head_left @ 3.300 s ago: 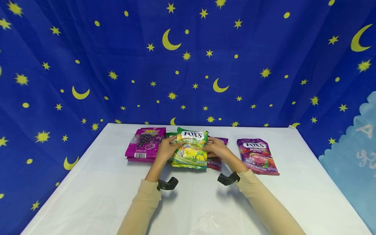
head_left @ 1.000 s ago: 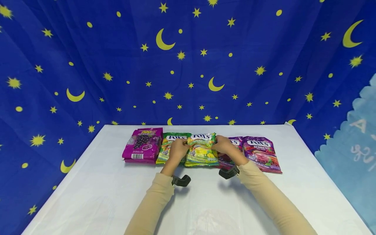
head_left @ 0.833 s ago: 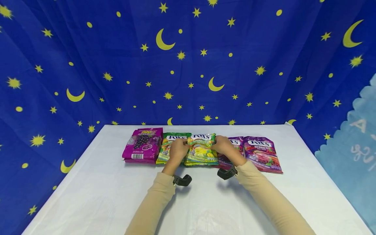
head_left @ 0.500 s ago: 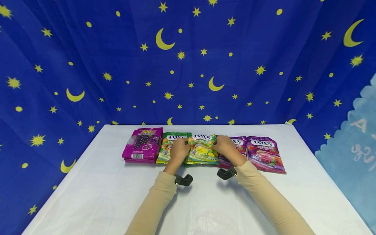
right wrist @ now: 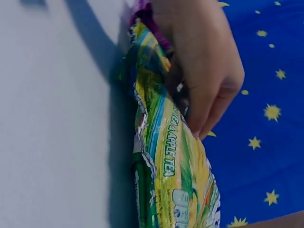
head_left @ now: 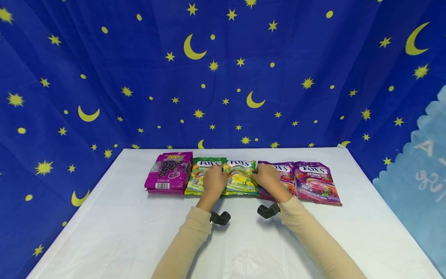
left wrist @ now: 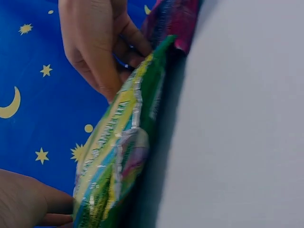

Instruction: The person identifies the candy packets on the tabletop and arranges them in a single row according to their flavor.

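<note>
Between both hands stands a green and yellow Fox's Spring Tea candy bag (head_left: 240,181), its face toward me. My left hand (head_left: 213,180) grips its left edge; my right hand (head_left: 269,177) pinches its right edge. In the left wrist view the right hand (left wrist: 97,47) is at the top and part of the left hand (left wrist: 28,202) at lower left. The left hand (right wrist: 202,61) appears at the top of the right wrist view. A second Spring Tea bag (head_left: 196,185) is partly hidden behind the left hand. A purple Fox's Berries bag (head_left: 286,179) sits behind the right hand.
Another Berries bag (head_left: 317,182) lies at the right end of the row. At the left end are stacked purple grape candy bags (head_left: 168,172). The row lies toward the far edge of the white table (head_left: 237,240), before a blue star-patterned curtain (head_left: 223,77).
The held Spring Tea bag has come down from over the other bags to a place in the row, moving right with the left hand. Both Berries bags have lately slid slightly right.
</note>
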Tool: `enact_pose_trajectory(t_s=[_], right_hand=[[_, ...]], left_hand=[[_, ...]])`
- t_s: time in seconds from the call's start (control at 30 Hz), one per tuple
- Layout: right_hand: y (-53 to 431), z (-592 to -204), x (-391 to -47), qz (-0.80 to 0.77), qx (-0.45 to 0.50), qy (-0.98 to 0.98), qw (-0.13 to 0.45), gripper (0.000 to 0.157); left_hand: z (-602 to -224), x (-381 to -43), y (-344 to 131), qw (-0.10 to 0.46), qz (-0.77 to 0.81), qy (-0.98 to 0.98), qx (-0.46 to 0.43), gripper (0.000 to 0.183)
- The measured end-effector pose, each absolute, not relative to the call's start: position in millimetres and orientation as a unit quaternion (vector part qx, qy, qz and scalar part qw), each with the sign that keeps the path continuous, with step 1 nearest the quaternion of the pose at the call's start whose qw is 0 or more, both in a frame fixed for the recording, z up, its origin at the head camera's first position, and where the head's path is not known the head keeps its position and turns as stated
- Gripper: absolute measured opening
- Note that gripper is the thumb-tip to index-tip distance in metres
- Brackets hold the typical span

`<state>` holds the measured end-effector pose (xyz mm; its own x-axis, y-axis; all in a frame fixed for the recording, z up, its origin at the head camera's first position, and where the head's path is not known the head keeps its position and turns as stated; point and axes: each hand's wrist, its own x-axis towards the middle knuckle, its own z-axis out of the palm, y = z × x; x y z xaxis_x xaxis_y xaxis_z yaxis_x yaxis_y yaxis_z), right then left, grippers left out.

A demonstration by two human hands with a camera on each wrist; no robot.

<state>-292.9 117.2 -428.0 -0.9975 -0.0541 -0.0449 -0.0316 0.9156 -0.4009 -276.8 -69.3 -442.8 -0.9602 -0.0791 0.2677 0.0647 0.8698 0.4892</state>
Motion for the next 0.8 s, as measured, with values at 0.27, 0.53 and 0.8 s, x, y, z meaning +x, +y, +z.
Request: enact_pose_trajectory(t_s=[0.27, 0.53, 0.8], right_hand=[[127, -434, -288, -0.297, -0.035, 0.954, 0.0, 0.032], [144, -432, -277, -0.435, -0.045, 0.899, -0.032, 0.021], [176, -424, -264, -0.405, -0.045, 0.911, -0.06, 0.026]], left_hand=[[-434, -272, -69, 0.131, -0.289, -0.948, 0.005, 0.033], [-429, -269, -65, 0.161, -0.288, -0.943, -0.032, 0.029], [-418, -264, -38, 0.103, -0.389, -0.907, -0.121, 0.03]])
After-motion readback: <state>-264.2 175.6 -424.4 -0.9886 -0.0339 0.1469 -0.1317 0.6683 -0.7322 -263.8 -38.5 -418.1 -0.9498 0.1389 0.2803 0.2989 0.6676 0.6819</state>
